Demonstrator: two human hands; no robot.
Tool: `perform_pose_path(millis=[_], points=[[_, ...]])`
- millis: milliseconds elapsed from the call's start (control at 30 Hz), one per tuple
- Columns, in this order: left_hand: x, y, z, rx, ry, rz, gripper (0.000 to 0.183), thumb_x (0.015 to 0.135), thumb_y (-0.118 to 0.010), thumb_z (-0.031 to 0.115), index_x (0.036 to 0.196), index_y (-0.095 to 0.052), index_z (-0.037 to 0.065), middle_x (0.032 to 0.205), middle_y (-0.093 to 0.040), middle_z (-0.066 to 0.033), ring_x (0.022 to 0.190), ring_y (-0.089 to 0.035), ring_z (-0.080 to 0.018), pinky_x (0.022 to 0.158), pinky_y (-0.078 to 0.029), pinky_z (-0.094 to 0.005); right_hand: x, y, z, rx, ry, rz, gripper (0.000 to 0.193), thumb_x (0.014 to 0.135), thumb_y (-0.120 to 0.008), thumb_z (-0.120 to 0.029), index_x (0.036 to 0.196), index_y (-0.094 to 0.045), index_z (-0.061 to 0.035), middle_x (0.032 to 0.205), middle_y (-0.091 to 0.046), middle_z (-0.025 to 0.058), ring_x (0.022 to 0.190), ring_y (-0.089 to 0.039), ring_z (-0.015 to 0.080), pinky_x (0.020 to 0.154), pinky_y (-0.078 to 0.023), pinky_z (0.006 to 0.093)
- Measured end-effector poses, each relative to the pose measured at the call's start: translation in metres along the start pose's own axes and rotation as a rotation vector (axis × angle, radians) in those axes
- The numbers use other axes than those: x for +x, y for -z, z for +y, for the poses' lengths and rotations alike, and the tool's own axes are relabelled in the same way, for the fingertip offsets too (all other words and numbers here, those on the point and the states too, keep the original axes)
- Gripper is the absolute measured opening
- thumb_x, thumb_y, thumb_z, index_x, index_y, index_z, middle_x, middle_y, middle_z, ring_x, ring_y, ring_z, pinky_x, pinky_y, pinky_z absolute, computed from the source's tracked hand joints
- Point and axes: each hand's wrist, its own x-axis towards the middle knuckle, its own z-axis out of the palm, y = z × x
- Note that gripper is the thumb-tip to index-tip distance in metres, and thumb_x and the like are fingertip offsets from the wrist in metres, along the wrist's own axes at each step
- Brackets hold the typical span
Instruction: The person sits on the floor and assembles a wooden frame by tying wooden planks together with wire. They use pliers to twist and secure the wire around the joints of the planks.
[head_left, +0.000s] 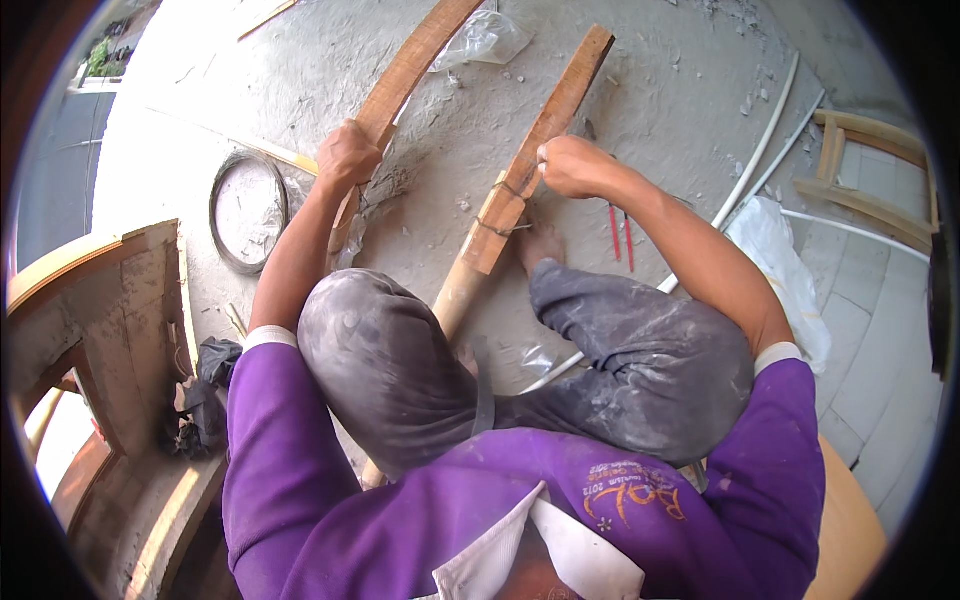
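Observation:
My left hand (348,155) is closed round the edge of a long wooden board (405,80), which runs up past the top of the view. Right of it, a second wooden board (560,105) slants away from me, its near end overlapping a round pale pole (457,295). Dark binding wire (503,200) wraps the overlap, with a loose end sticking out to the right. My right hand (575,168) is closed in a fist beside this board, just above the binding; whatever its fingers hold is hidden. Below that hand, a pair of red handles (622,240) lies on the floor.
A coil of wire (248,212) lies on the rough grey floor to the left. Clear plastic (485,40) is near the top. White pipes (765,150) and a white sack (780,270) lie at right, near a wooden frame (870,180). Wooden framing (110,290) stands at far left.

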Motion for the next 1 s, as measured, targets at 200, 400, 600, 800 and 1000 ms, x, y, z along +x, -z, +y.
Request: perform_pose_path(millis=[200, 400, 600, 800, 1000], points=[[-0.020, 0.028, 0.009, 0.040, -0.031, 0.019, 0.033, 0.075, -0.061, 0.015, 0.099, -0.061, -0.007, 0.094, -0.068, -0.0299, 0.092, -0.068, -0.0413, 0.082, -0.053, -0.0443, 0.021, -0.001, -0.018, -0.063, 0.043, -0.041, 0.029, 0.083, -0.051, -0.011, 0.096, -0.068, 0.0072, 0.092, -0.066, 0.0318, 0.091, -0.065, 0.0455, 0.081, -0.050, 0.0482], [-0.028, 0.032, 0.013, -0.006, -0.103, 0.066, 0.030, 0.073, -0.061, 0.014, 0.094, -0.062, -0.007, 0.089, -0.068, -0.0299, 0.088, -0.069, -0.0423, 0.081, -0.053, -0.0447, 0.091, -0.005, -0.043, -0.132, 0.024, -0.205, 0.026, 0.079, -0.052, -0.007, 0.088, -0.069, 0.0108, 0.086, -0.068, 0.0310, 0.079, -0.069, 0.0398, 0.072, -0.053, 0.0471], [-0.025, 0.030, 0.008, -0.043, -0.068, 0.035, 0.032, 0.071, -0.063, 0.014, 0.094, -0.063, -0.008, 0.090, -0.068, -0.0294, 0.088, -0.069, -0.0412, 0.080, -0.054, -0.0445, 0.137, -0.048, -0.092, 0.163, -0.194, -0.154, 0.024, 0.082, -0.052, -0.007, 0.086, -0.071, 0.0072, 0.084, -0.070, 0.0263, 0.079, -0.071, 0.0344, 0.071, -0.056, 0.0447], [-0.023, 0.020, 0.007, -0.077, -0.091, 0.022, 0.052, 0.067, -0.076, 0.032, 0.097, -0.064, -0.009, 0.089, -0.069, -0.0269, 0.086, -0.070, -0.0374, 0.078, -0.055, -0.0427, 0.171, -0.126, -0.121, 0.337, -0.217, 0.148, 0.023, 0.080, -0.060, -0.011, 0.092, -0.073, 0.0035, 0.099, -0.069, 0.0266, 0.098, -0.069, 0.0374, 0.083, -0.054, 0.0429], [0.020, 0.014, -0.030, -0.638, 0.170, -0.191, 0.059, 0.083, -0.071, 0.049, 0.093, -0.067, -0.009, 0.092, -0.071, -0.0227, 0.077, -0.070, -0.0319, 0.067, -0.056, -0.0442, 0.194, -0.128, -0.127, 0.361, -0.250, 0.109, 0.026, 0.082, -0.061, -0.011, 0.101, -0.073, 0.0018, 0.112, -0.067, 0.0254, 0.110, -0.065, 0.0380, 0.092, -0.052, 0.0415]])
